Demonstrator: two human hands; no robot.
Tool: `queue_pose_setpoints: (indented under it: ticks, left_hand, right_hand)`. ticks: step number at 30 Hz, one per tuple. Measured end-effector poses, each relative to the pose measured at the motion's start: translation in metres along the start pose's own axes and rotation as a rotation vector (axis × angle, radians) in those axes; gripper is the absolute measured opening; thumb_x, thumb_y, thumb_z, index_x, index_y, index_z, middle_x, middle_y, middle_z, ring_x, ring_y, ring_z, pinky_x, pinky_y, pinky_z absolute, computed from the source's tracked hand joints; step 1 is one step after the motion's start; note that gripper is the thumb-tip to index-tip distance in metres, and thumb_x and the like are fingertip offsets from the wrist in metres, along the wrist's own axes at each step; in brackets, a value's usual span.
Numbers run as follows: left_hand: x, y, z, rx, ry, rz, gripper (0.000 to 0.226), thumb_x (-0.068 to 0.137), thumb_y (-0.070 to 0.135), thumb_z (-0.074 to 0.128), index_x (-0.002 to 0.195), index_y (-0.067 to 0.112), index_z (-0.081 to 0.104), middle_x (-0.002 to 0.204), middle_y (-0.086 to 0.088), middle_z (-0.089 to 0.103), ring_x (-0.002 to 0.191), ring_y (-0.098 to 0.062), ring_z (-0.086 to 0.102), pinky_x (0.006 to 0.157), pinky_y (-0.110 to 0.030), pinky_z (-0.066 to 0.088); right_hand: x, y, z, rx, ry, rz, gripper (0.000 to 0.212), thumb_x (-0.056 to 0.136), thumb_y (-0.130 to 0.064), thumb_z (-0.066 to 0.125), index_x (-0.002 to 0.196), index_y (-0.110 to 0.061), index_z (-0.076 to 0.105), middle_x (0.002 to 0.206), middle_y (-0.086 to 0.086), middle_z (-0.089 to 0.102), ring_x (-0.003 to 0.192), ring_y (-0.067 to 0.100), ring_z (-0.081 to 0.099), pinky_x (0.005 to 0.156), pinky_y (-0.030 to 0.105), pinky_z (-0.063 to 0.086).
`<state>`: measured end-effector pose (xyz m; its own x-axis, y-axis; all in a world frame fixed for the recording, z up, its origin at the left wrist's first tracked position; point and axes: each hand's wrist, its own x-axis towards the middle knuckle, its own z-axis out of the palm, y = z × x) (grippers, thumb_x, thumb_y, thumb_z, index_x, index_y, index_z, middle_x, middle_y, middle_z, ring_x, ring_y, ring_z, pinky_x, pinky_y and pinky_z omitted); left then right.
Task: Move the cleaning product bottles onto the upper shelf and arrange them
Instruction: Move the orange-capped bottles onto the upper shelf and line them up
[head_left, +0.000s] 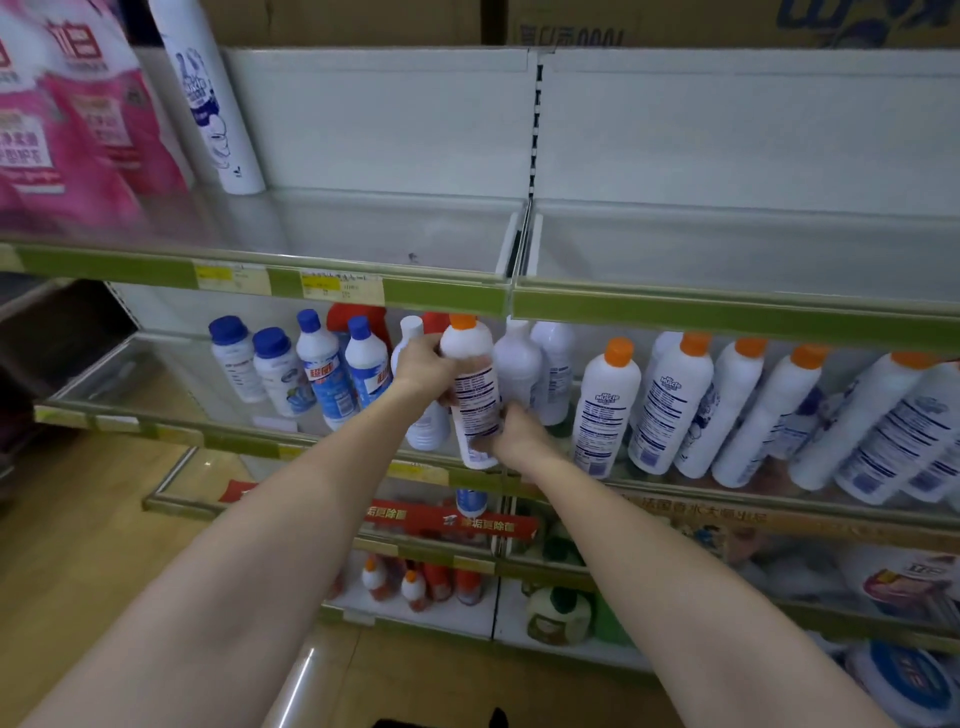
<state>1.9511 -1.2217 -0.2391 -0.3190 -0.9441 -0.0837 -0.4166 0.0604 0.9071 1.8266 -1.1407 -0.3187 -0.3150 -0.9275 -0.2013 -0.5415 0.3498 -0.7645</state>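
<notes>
Both hands hold one white bottle with an orange cap (474, 384) in front of the middle shelf (675, 493). My left hand (423, 366) grips its upper part from the left. My right hand (519, 434) grips its lower part from the right. Its printed label faces me. More white orange-capped bottles (670, 400) stand in a row to the right on the same shelf. The upper shelf (395, 228) is mostly bare, with one tall white bottle (208, 98) at its left.
Blue-capped bottles (322, 369) stand left of my hands on the middle shelf. Pink bags (72, 114) fill the upper shelf's far left. A green price rail (447, 299) fronts the upper shelf. Lower shelves hold small orange-capped bottles (410, 582) and other goods. Cardboard boxes sit on top.
</notes>
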Motion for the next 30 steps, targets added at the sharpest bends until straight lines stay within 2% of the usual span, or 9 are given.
queue_pose_setpoints:
  ticks: [2, 6, 9, 12, 15, 18, 21, 26, 30]
  left_hand:
    - [-0.001, 0.003, -0.011, 0.002, -0.003, -0.005, 0.044, 0.074, 0.039, 0.086, 0.105, 0.016, 0.066, 0.085, -0.008, 0.072, 0.051, -0.019, 0.061, 0.044, -0.028, 0.046]
    - [-0.006, 0.002, -0.03, -0.049, -0.08, 0.014, 0.041, 0.072, 0.034, 0.088, 0.104, 0.015, 0.07, 0.09, -0.004, 0.074, 0.067, -0.018, 0.066, 0.049, -0.028, 0.048]
    - [-0.012, -0.002, -0.048, -0.107, -0.103, -0.007, 0.034, 0.076, 0.028, 0.086, 0.099, 0.012, 0.067, 0.071, 0.003, 0.065, 0.049, -0.008, 0.051, 0.041, -0.02, 0.038]
    - [-0.014, -0.012, -0.072, -0.114, -0.152, -0.023, 0.028, 0.078, 0.027, 0.084, 0.087, 0.011, 0.062, 0.049, 0.009, 0.053, 0.038, -0.007, 0.04, 0.042, -0.023, 0.031]
    - [-0.016, -0.021, -0.093, -0.093, -0.201, -0.036, 0.039, 0.077, 0.033, 0.085, 0.091, 0.007, 0.059, 0.056, 0.002, 0.046, 0.042, -0.011, 0.035, 0.043, -0.026, 0.028]
    - [-0.019, -0.034, -0.108, -0.071, -0.251, -0.026, 0.046, 0.08, 0.04, 0.082, 0.102, 0.005, 0.062, 0.064, -0.002, 0.05, 0.044, -0.012, 0.038, 0.043, -0.025, 0.031]
    - [-0.025, -0.042, -0.12, -0.053, -0.294, -0.02, 0.049, 0.082, 0.046, 0.078, 0.103, 0.005, 0.063, 0.069, -0.004, 0.056, 0.044, -0.012, 0.04, 0.043, -0.024, 0.033]
    - [-0.032, -0.051, -0.137, -0.037, -0.337, 0.012, 0.048, 0.087, 0.048, 0.072, 0.106, 0.006, 0.061, 0.071, -0.002, 0.057, 0.049, -0.012, 0.046, 0.046, -0.023, 0.037]
    - [-0.043, -0.051, -0.148, 0.001, -0.361, -0.017, 0.043, 0.09, 0.053, 0.066, 0.1, 0.013, 0.057, 0.08, -0.002, 0.06, 0.064, -0.015, 0.053, 0.058, -0.026, 0.042]
  right_hand:
    - [-0.003, -0.007, 0.002, -0.031, -0.032, -0.038, 0.054, 0.08, -0.029, 0.084, 0.126, -0.019, 0.057, 0.128, 0.004, 0.065, 0.118, 0.026, 0.059, 0.096, 0.04, 0.051]
    - [-0.009, -0.028, 0.013, -0.078, -0.076, -0.076, 0.063, 0.073, -0.033, 0.088, 0.127, -0.025, 0.056, 0.12, 0.001, 0.067, 0.111, 0.023, 0.062, 0.09, 0.038, 0.052]
    - [-0.018, -0.041, 0.02, -0.048, -0.113, -0.082, 0.058, 0.073, -0.028, 0.09, 0.122, -0.02, 0.061, 0.114, -0.001, 0.068, 0.106, 0.02, 0.062, 0.085, 0.033, 0.049]
    - [-0.03, -0.055, 0.027, 0.015, -0.182, -0.02, 0.054, 0.07, -0.025, 0.092, 0.115, -0.019, 0.063, 0.109, -0.004, 0.066, 0.103, 0.016, 0.061, 0.088, 0.032, 0.05]
    - [-0.04, -0.069, 0.04, 0.036, -0.215, -0.007, 0.062, 0.064, -0.026, 0.096, 0.118, -0.019, 0.065, 0.113, -0.005, 0.069, 0.107, 0.017, 0.064, 0.093, 0.034, 0.053]
    - [-0.055, -0.08, 0.053, 0.071, -0.226, 0.002, 0.062, 0.065, -0.025, 0.095, 0.119, -0.019, 0.065, 0.109, -0.006, 0.07, 0.102, 0.013, 0.065, 0.076, 0.025, 0.051]
    - [-0.069, -0.089, 0.065, 0.069, -0.202, 0.05, 0.056, 0.064, -0.031, 0.094, 0.112, -0.023, 0.065, 0.1, -0.009, 0.07, 0.092, 0.008, 0.066, 0.067, 0.025, 0.052]
    - [-0.086, -0.1, 0.09, 0.072, -0.094, 0.073, 0.057, 0.058, -0.035, 0.095, 0.108, -0.022, 0.071, 0.102, -0.004, 0.076, 0.095, 0.015, 0.071, 0.09, 0.044, 0.059]
    - [-0.101, -0.111, 0.11, -0.054, 0.039, 0.075, 0.055, 0.055, -0.05, 0.089, 0.101, -0.029, 0.068, 0.097, -0.006, 0.075, 0.087, 0.014, 0.071, 0.083, 0.044, 0.06]
